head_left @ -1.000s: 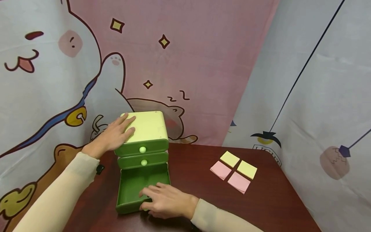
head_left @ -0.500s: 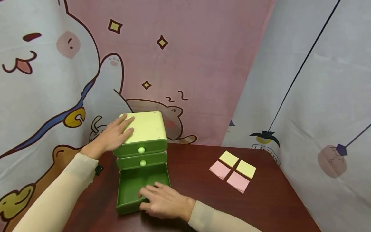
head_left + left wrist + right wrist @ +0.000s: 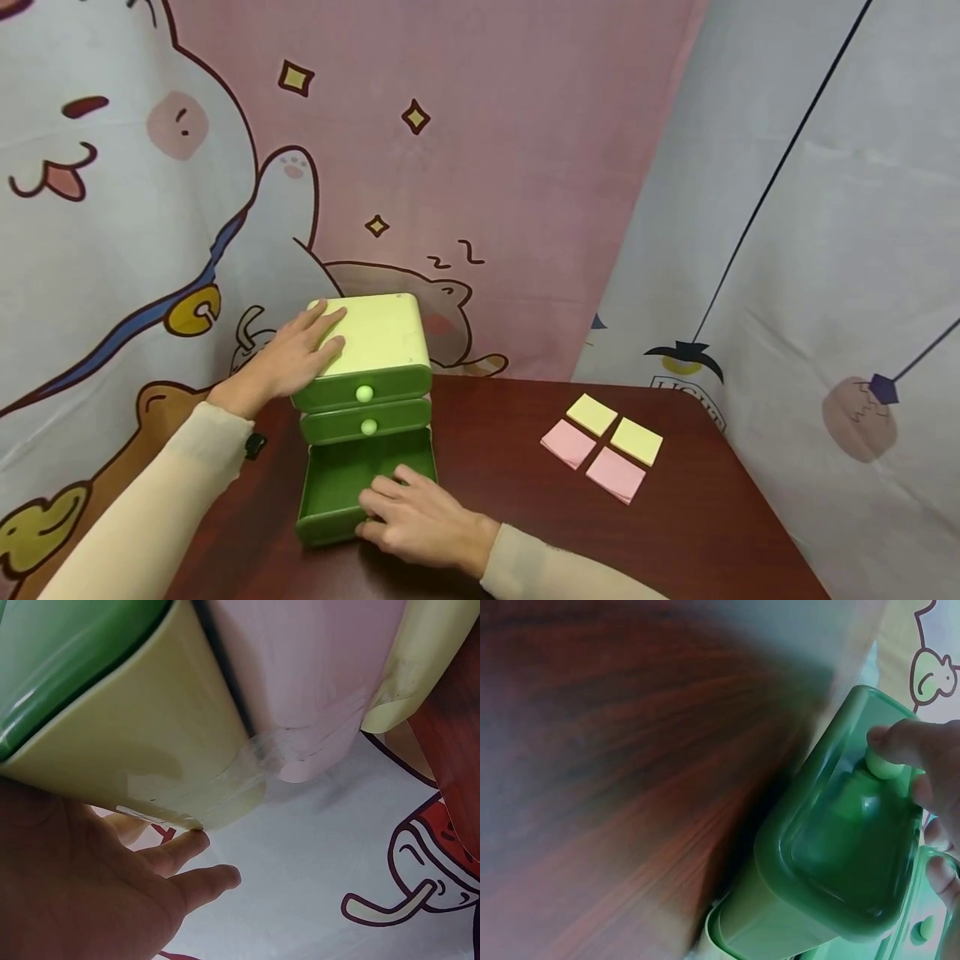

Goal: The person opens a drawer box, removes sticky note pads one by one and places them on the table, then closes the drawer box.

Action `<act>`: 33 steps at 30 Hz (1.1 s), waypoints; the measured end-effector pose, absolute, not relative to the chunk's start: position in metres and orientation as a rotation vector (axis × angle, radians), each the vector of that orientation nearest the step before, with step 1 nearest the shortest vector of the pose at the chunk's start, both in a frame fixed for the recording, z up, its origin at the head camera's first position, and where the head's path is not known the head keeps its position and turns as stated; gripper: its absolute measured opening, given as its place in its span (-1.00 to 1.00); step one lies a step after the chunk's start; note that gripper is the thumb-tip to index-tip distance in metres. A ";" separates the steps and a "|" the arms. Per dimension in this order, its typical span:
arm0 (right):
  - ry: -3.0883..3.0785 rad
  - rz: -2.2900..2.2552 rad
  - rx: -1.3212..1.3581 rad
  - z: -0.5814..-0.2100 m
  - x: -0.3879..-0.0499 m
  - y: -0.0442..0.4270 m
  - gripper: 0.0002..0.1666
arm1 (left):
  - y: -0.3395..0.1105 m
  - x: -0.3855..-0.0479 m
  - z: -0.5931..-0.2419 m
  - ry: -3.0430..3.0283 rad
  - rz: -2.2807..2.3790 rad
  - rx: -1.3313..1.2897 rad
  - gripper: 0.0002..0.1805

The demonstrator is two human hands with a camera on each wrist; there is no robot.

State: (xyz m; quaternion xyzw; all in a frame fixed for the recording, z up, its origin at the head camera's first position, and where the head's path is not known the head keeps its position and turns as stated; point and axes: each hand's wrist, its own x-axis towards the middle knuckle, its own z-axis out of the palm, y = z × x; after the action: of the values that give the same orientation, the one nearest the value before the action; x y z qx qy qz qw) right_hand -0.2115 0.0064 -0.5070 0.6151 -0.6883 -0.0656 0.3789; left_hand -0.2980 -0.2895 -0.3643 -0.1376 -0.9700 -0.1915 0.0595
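Note:
A small cabinet with a pale yellow top (image 3: 382, 333) and green drawers stands on the table. My left hand (image 3: 296, 354) rests on the left part of its top, fingers straight and spread. In the left wrist view that hand (image 3: 97, 892) lies against the yellow top tier (image 3: 142, 750), above a pink tier (image 3: 307, 682). The bottom drawer (image 3: 326, 531) is pulled out, and no object shows in its visible part. At its front, my right hand (image 3: 427, 518) pinches the round light green knob (image 3: 885, 766) between thumb and finger. The two upper drawers (image 3: 393, 385) are in.
Right of the cabinet lie yellow sticky note pads (image 3: 636, 442) and pink sticky note pads (image 3: 615, 476) on the dark red wooden table (image 3: 510, 475). A printed cloth backdrop (image 3: 510, 192) hangs behind the table and along its right side.
The bottom drawer has slid slightly inward, and my right hand has moved with it toward the cabinet. My left hand keeps its place on top. The head view has shifted a little.

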 end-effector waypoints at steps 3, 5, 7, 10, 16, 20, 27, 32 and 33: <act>-1.782 -0.188 1.558 -0.507 -0.212 0.006 -0.80 | -0.289 -0.299 -0.364 -2.939 -0.581 -0.418 -0.19; -1.802 -0.194 1.558 -0.507 -0.212 0.005 -0.80 | -0.290 -0.299 -0.366 -2.942 -0.584 -0.417 -0.19; -1.812 -0.207 1.549 -0.508 -0.212 0.005 -0.80 | -0.290 -0.299 -0.367 -2.943 -0.592 -0.421 -0.19; -1.822 -0.222 1.532 -0.509 -0.213 0.004 -0.82 | -0.290 -0.300 -0.367 -2.943 -0.598 -0.432 -0.18; -1.883 -0.252 1.492 -0.510 -0.220 0.000 -0.91 | -0.292 -0.301 -0.362 -2.963 -0.585 -0.439 -0.17; -1.951 -0.293 1.449 -0.510 -0.224 -0.003 -0.90 | -0.293 -0.300 -0.357 -2.977 -0.564 -0.423 -0.17; -2.007 -0.310 1.365 -0.508 -0.233 -0.009 -0.79 | -0.295 -0.298 -0.356 -2.988 -0.572 -0.395 -0.16; -2.022 -0.239 1.333 -0.508 -0.240 -0.010 -0.75 | -0.294 -0.300 -0.356 -2.985 -0.567 -0.400 -0.16; -2.036 -0.222 1.335 -0.508 -0.241 -0.011 -0.75 | -0.294 -0.300 -0.356 -2.985 -0.563 -0.402 -0.16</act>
State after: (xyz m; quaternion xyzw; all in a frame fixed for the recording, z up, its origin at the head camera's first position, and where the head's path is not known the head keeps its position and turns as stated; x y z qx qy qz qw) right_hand -0.2413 -0.0108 -0.5081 0.5133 -0.7826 -0.0852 0.3416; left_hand -0.3005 -0.2935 -0.3561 -0.1311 -0.9735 -0.1836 0.0388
